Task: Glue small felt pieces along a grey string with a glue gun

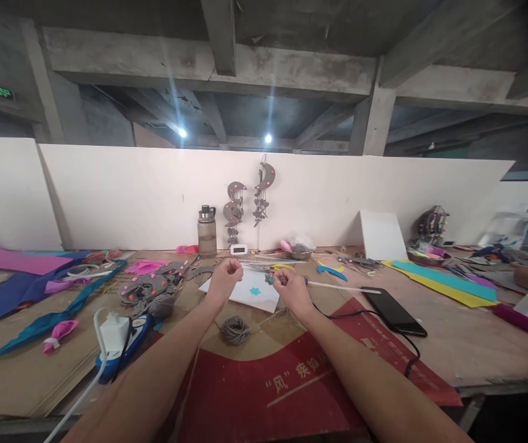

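Observation:
My left hand (225,282) is raised over the left side of a white sheet (259,300), thumb and fingers pinched together; what they hold, if anything, is too small to see. Across from it, my right hand (290,288) is closed by the sheet's right edge, with a small greyish bit at its fingertips that I cannot make out. A teal flower shape (255,291) shows on the sheet between the hands. Nearer to me lies a ball of grey yarn (235,330), on brown card between my forearms.
A black phone (394,311) and cable lie right of my right arm. On the left are a blue power strip (125,347), grey felt pieces with pink dots (151,286) and coloured fabric. A bottle (207,232) stands behind; moon-shaped hangings (264,178) hang on the white partition.

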The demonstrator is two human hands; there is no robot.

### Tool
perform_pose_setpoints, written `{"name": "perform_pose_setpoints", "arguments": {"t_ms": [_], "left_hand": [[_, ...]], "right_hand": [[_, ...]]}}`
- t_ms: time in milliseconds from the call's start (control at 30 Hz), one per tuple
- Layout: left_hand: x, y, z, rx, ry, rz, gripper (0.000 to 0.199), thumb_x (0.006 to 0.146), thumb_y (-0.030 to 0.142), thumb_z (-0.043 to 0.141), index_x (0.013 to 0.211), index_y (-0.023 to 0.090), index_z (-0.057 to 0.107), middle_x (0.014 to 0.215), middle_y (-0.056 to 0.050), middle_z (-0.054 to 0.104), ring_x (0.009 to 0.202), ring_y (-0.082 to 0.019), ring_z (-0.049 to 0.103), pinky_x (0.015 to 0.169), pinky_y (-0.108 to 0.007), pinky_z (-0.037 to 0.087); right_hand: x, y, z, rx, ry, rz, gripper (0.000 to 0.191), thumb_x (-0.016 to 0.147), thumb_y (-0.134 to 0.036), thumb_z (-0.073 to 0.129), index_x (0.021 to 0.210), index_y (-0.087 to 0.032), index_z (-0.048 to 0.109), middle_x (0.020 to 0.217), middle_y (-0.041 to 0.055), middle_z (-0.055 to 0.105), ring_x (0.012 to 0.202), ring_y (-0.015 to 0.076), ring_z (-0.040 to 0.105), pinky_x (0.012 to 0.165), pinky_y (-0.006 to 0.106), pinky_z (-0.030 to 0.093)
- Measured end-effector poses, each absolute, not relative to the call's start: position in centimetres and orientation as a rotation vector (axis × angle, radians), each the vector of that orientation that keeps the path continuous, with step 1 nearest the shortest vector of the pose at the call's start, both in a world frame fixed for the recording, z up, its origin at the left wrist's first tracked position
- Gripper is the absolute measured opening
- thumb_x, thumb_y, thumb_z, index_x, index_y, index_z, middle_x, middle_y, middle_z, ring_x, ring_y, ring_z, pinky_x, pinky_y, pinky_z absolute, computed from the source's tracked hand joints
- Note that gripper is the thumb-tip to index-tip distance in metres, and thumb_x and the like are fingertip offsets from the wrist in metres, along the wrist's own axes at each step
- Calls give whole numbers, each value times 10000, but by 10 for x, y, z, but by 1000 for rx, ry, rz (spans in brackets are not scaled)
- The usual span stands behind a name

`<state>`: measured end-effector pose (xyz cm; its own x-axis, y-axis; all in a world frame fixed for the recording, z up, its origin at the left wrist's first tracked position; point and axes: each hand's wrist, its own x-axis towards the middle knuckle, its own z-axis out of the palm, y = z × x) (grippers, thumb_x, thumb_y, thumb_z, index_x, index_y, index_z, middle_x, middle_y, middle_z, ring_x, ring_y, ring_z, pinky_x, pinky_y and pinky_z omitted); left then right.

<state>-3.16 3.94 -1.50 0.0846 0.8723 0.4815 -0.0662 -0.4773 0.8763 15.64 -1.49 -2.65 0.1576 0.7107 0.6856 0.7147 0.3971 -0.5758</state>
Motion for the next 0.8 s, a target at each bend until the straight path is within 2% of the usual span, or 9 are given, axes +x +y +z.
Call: {"name": "perform_pose_setpoints", "arguments": {"t_ms": [367,533,800], "left_hand": [[-33,36,-10,1605,830,1531,168,684,308,622,729,158,563,642,35,552,554,-81,507,581,-218,396],[-33,38,-13,1591,809,1492,213,647,313,653,786,161,596,674,23,578,594,-96,527,600,-230,417],[-33,40,-13,1545,868,1534,177,640,278,625,702,178,494,594,48,526,522,-85,489,550,-220,381]], "right_hand": [[158,-13,-26,-1322,-1522,-33,156,759,-284,499,682,-187,594,546,-25,494,509,114,393,518,242,293],[159,-12,-28,-1310,-1520,-51,167,765,-298,501,679,-189,593,534,-27,488,505,114,396,515,242,294],[157,-14,-26,-1319,-1530,-38,149,752,-269,492,688,-185,597,572,-17,525,528,115,415,528,241,307]]}}
